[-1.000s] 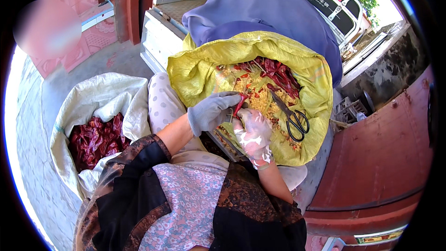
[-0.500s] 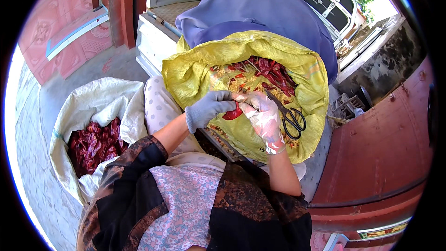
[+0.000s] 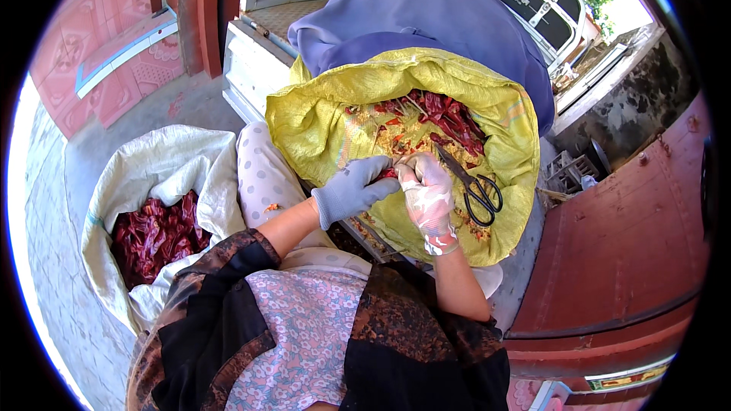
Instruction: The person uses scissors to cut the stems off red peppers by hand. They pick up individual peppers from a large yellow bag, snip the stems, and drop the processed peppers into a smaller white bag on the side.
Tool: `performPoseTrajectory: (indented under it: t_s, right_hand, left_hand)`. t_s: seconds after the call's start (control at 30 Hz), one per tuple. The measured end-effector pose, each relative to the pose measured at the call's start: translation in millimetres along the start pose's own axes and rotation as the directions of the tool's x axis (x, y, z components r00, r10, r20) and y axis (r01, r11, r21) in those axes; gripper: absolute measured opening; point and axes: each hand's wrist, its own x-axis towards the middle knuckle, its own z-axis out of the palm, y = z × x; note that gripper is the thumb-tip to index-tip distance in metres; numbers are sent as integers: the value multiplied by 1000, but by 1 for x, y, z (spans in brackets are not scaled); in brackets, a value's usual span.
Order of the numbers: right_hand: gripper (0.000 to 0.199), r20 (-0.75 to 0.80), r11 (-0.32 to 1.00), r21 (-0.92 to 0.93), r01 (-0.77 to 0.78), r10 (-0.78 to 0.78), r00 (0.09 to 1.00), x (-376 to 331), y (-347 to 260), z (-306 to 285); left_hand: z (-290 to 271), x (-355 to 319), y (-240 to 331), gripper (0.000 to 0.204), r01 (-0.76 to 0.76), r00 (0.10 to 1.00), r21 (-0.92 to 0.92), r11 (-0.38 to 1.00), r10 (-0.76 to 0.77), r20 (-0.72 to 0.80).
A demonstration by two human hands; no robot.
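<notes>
Chili (image 3: 387, 174) mostly hidden between gloved left hand (image 3: 352, 190), right hand (image 3: 428, 196), scissors (image 3: 474, 185) beside

Your red dried chilli (image 3: 387, 174), small and mostly hidden, pinched between your gloved hands above the open yellow sack (image 3: 320, 118), your black scissors (image 3: 474, 185) lying just beside

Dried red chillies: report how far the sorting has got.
Done: a white woven sack holds dark red chillies. In hand: grey-gloved left hand and pale-gloved right hand pinch one chilli. Left: chillies and black scissors in the yellow sack.
</notes>
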Motion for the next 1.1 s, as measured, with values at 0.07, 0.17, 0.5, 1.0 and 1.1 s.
performPoseTrajectory:
  t_s: [0.07, 0.17, 0.5, 1.0, 1.1]
  right_hand:
    - [9, -33, 936, 297, -191, 210, 977, -2, 9, 10]
    - [5, 145, 663, 548, -511, 526, 838, 1, 0, 5]
    - [18, 331, 859, 32, -511, 473, 816, 27, 17, -26]
    - [10, -9, 864, 239, -443, 458, 889, 106, 101, 3]
    - [15, 88, 697, -717, -9, 103, 991, 84, 56, -33]
  left_hand:
    - [4, -1, -3, 19, 19, 999, -184, 983, -25, -28]
    - [1, -3, -3, 18, 85, 996, -219, 972, -90, -14]
    - [-13, -8, -29, 21, 9, 998, -601, 799, -41, -40]
    - [-30, -9, -39, 12, 92, 971, -681, 726, -217, -100]
    - [-27, -9, -30, 12, 84, 977, -515, 853, -172, -126]
